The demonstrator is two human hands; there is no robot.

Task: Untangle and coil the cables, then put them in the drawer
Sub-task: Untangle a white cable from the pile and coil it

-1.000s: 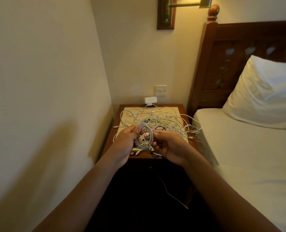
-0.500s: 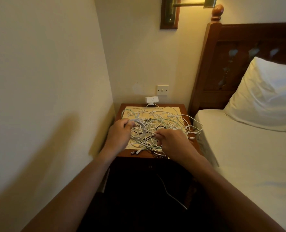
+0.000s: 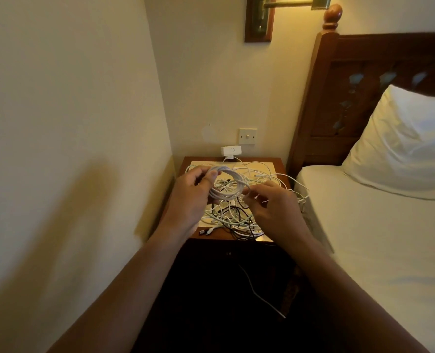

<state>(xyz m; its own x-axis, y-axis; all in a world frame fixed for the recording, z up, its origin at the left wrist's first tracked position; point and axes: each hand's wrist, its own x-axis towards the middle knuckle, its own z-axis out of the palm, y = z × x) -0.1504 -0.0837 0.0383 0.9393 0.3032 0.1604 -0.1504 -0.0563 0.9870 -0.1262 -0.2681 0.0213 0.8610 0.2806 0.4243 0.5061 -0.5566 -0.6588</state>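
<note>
A white cable wound into a coil [image 3: 230,183] hangs above the wooden nightstand [image 3: 280,165]. My left hand [image 3: 192,193] grips the coil's left side between thumb and curled fingers. My right hand [image 3: 275,205] pinches the cable at the coil's right edge. Beneath the coil lies a tangled heap of white and black cables [image 3: 233,216] spread over the nightstand top, with some loops hanging off its right side. The front of the nightstand below the top is dark, and no drawer can be made out.
A white adapter [image 3: 231,150] and a wall switch [image 3: 248,136] sit at the back. A wall stands close on the left. The bed [image 3: 379,233] with a pillow [image 3: 404,146] and wooden headboard is on the right. One thin cable [image 3: 262,296] trails over the dark floor.
Both hands have lifted off the heap with the white coil. The coil now lies flatter and higher than half a second ago, when the hands were down among the tangled cables.
</note>
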